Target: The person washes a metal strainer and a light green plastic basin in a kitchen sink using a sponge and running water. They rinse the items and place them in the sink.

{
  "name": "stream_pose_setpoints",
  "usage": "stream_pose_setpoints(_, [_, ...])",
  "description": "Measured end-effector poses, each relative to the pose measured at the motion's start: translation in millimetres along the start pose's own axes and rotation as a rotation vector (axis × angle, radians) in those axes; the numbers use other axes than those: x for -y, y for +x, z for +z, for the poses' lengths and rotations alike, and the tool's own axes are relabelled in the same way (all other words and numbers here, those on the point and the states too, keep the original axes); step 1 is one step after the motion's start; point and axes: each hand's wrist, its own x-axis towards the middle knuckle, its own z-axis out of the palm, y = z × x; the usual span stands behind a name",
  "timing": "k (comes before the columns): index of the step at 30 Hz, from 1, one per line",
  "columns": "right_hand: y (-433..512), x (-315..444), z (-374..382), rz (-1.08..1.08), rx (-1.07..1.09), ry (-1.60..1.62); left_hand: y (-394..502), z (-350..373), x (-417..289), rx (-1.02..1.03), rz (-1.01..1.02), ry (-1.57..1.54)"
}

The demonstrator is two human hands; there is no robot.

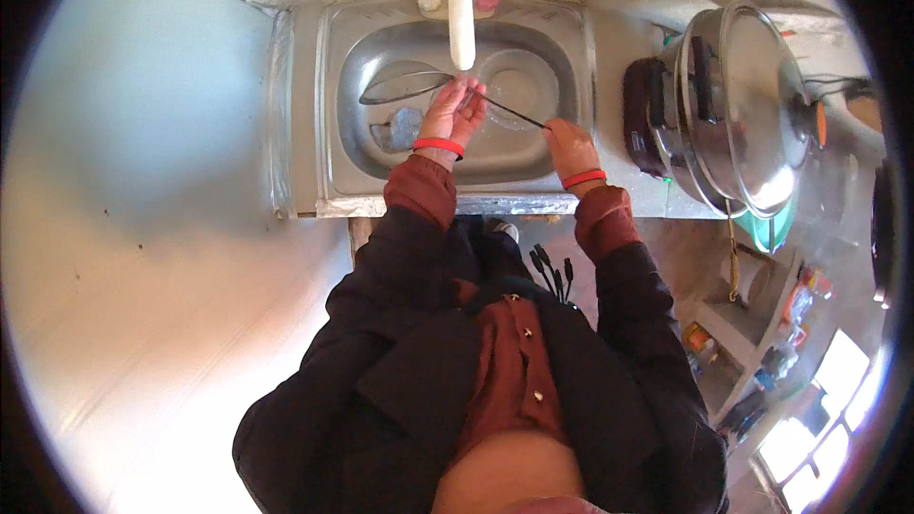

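Observation:
In the head view, a long-handled metal utensil [405, 87] with a wide oval head lies slantwise over the stainless steel sink [514, 170]. My left hand [454, 113] is beneath the faucet [462, 14], palm up, around the upper part of the dark handle. The far end of that handle is pinched in my right hand [572, 150], above the basin's right side. A crumpled pale cloth or scouring pad [405, 127] rests in the basin, left of my left wrist. Shallow water and a round shape show at the basin's right; whether it is a dish or the drain I cannot tell.
Large metal pans with a glass or metal lid [760, 107] stand on the counter to the right, a green basin [775, 225] beneath them. White and pink tap knobs [487, 0] flank the faucet. A wall [143, 121] borders the left side. Shelves [728, 328] stand lower right.

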Motion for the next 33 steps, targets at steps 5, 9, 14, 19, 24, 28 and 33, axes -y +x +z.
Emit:
stream_pose_setpoints(5, [-2.1, -5.8, -4.5, -0.059, -0.084, -0.014, -3.7, 0.7, 7.0, 0.019, 0.015, 0.034])
stream_pose_setpoints(9, [-5.2, -10.9, -2.5, -0.038, -0.103, -0.055, -9.9, 5.0, 11.6, 0.054, 0.007, 0.047])
stream_pose_setpoints(14, [3.4, -8.9, 8.9, -0.077, -0.138, 0.089, -7.8, 12.8, -2.4, 0.084, 0.097, 0.131])
stream_pose_setpoints(19, [37.3, -3.2, 29.1, -0.084, -0.106, 0.200, -4.7, 20.6, -23.8, -0.046, 0.225, 0.243])
stream_pose_setpoints(24, [55.9, 19.6, 32.1, -0.097, -0.021, 0.337, -18.1, 19.2, -44.9, -0.110, 0.312, 0.255])
stream_pose_setpoints(28, [60.4, 23.5, 30.0, -0.033, 0.022, 0.439, -21.7, 27.5, -46.3, -0.096, 0.347, 0.296])
stream_pose_setpoints(33, [45.4, -3.6, 16.8, 0.026, 0.033, 0.422, -8.5, 24.4, -14.5, -0.060, 0.288, 0.337])
